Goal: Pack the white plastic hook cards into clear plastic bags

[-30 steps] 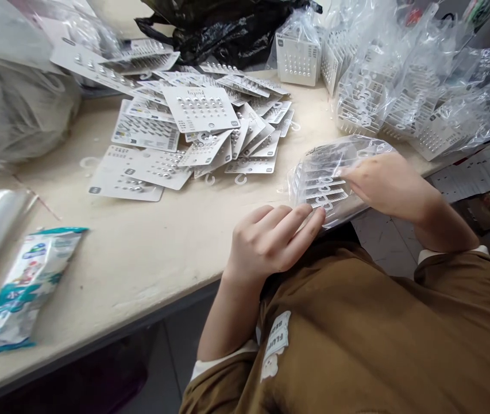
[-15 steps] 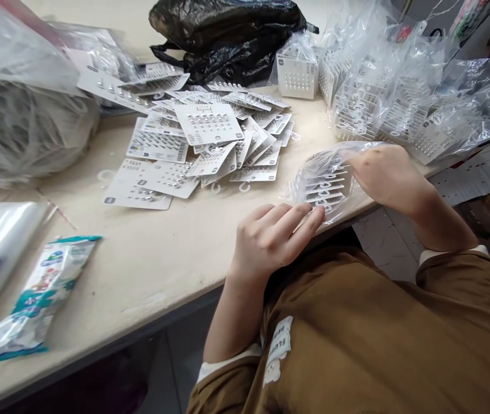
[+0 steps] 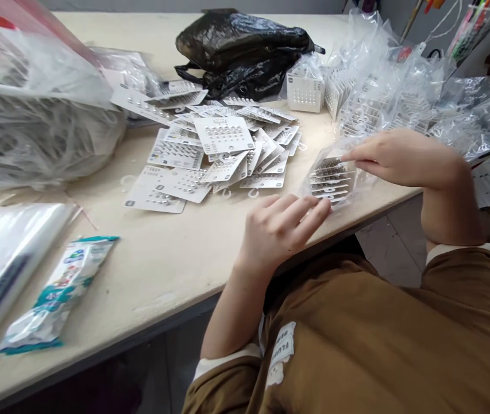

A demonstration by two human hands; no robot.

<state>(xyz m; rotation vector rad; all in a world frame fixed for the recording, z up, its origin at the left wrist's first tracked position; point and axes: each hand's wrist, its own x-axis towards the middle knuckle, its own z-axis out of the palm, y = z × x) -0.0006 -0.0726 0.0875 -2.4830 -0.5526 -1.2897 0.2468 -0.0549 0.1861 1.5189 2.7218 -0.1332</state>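
Note:
A clear plastic bag (image 3: 333, 179) with a row of white cards inside lies near the table's front edge, between my hands. My left hand (image 3: 282, 230) rests at the bag's near left side, its fingers stretched out and touching the plastic. From the right, my right hand (image 3: 395, 156) reaches over the bag, its fingertips pressed together at the bag's upper part; a fold of plastic seems to be between them. Loose white earring cards (image 3: 223, 135) are heaped to the left of the bag, overlapping one another.
Filled clear bags (image 3: 382, 98) crowd the back right beside a standing bagged card stack (image 3: 305, 92). A black bag (image 3: 245, 52) is at the back. On the left are a large translucent bag (image 3: 33, 126), flat plastic packaging (image 3: 7, 259) and a teal-white packet (image 3: 59, 296).
The view has shifted, so the table things appear further right. My right hand has moved over the bag with its fingers straighter; my left hand stays beside the bag.

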